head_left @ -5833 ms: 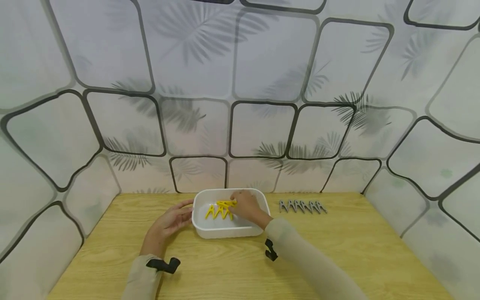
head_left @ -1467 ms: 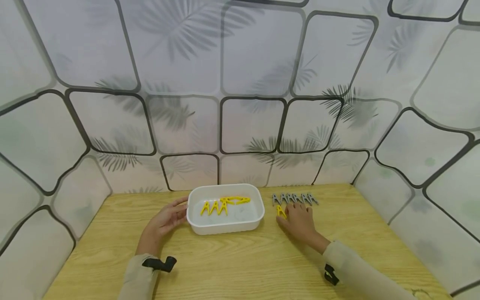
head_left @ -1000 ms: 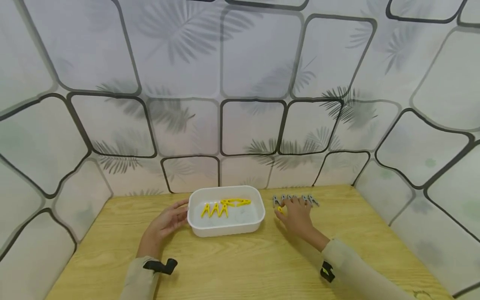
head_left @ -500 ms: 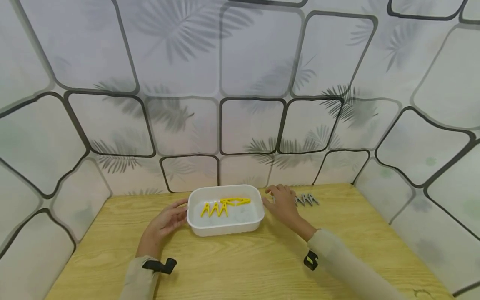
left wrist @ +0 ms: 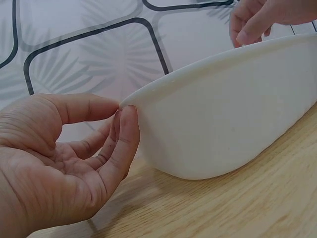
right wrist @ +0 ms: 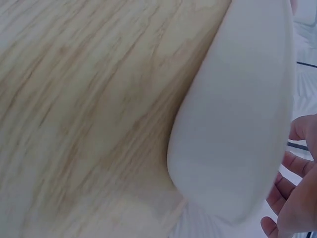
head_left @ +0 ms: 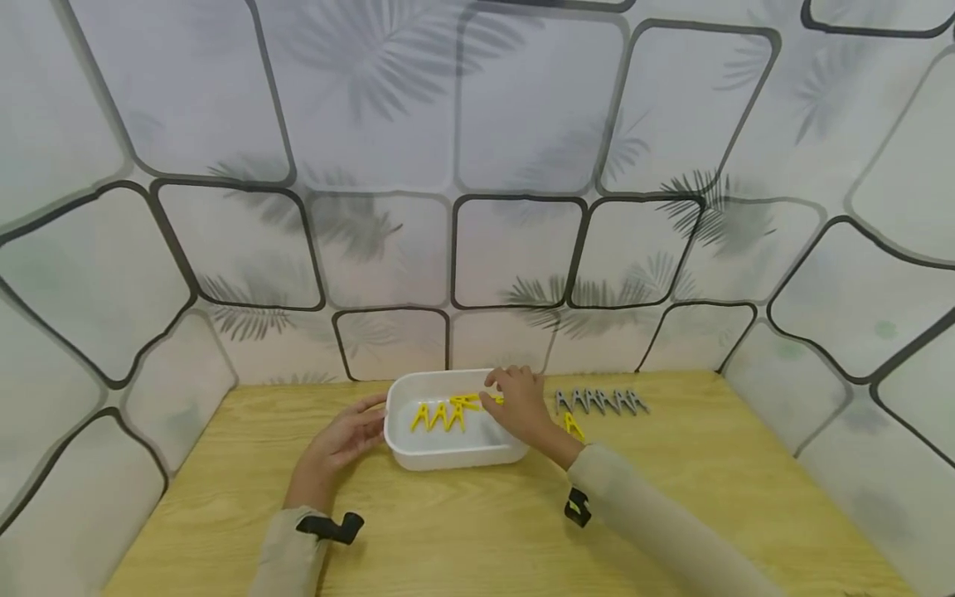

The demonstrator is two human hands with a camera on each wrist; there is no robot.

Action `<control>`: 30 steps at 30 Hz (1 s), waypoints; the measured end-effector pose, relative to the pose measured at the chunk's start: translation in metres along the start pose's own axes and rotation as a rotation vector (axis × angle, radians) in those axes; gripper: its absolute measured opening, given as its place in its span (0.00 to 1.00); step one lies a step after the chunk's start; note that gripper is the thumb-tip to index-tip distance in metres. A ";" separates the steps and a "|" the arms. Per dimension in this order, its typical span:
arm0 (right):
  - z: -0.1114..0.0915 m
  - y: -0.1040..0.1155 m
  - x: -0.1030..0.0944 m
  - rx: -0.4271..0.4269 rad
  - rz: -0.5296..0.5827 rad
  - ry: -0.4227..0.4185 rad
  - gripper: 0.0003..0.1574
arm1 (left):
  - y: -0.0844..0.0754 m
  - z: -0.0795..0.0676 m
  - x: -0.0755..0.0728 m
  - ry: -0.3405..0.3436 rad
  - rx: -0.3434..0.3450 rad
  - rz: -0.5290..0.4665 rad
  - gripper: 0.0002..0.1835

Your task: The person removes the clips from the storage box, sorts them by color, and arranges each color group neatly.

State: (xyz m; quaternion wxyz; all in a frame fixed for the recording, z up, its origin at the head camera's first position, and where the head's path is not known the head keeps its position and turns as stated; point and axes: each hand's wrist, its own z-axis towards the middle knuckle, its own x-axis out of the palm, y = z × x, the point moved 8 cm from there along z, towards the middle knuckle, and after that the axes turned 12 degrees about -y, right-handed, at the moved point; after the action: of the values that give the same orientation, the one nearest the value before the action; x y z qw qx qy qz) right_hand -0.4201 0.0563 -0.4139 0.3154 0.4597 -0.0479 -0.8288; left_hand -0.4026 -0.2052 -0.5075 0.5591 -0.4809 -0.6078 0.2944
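A white plastic basin holds several yellow clothespins, three of them in a row and others lying behind. My left hand is at the basin's left end; in the left wrist view its fingertips pinch the rim. Over the basin's right part hovers my right hand, fingers loosely bent and nothing held. It partly covers one yellow clothespin at the back. On the table right of the basin lies a single yellow clothespin, just in front of a row of grey clothespins.
The wooden table runs back to a patterned fabric wall, which also closes in both sides. A black strap with a mount sits on the left sleeve, and another black mount on the right.
A yellow clothespin came out of the basin in my right hand and was let go in front of the grey row. That hand then moved left, back over the basin. My left hand stayed put.
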 end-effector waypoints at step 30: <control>-0.006 0.012 0.055 0.002 -0.135 0.235 0.13 | 0.000 0.000 0.001 -0.008 -0.029 -0.033 0.23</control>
State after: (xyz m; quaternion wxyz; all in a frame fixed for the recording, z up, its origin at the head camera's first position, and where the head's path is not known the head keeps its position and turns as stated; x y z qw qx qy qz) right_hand -0.4301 0.0169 -0.4531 0.2619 0.5562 0.0195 -0.7885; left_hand -0.4025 -0.2038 -0.5072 0.5545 -0.4777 -0.6220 0.2784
